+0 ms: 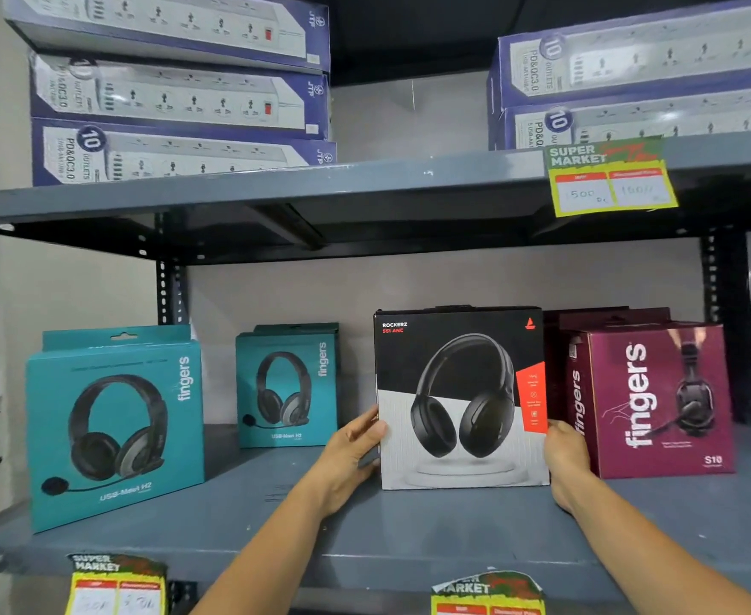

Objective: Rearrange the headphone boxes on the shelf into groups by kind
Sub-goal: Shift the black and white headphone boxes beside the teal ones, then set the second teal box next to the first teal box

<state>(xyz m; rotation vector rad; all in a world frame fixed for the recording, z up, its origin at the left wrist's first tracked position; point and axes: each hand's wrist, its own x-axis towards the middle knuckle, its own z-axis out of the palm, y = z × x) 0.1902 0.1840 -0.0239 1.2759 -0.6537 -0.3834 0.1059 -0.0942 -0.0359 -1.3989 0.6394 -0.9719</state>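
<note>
A black-and-white Rockerz headphone box (458, 392) stands upright on the grey shelf (276, 539), right of centre. My left hand (351, 454) grips its left edge and my right hand (564, 459) grips its right edge. Directly to its right stands a maroon Fingers S10 box (658, 401), with another maroon box partly hidden behind. At the left front stands a large teal Fingers box (116, 428). Further back, near the middle, is a second teal Fingers box (287, 388) with one more behind it.
The upper shelf (276, 188) carries stacks of blue power-strip boxes at the left (178, 95) and right (640, 77). Yellow price tags hang from the upper edge (609, 182) and the lower edge (116, 588). Perforated uprights stand at the back left (167, 290) and right (720, 281).
</note>
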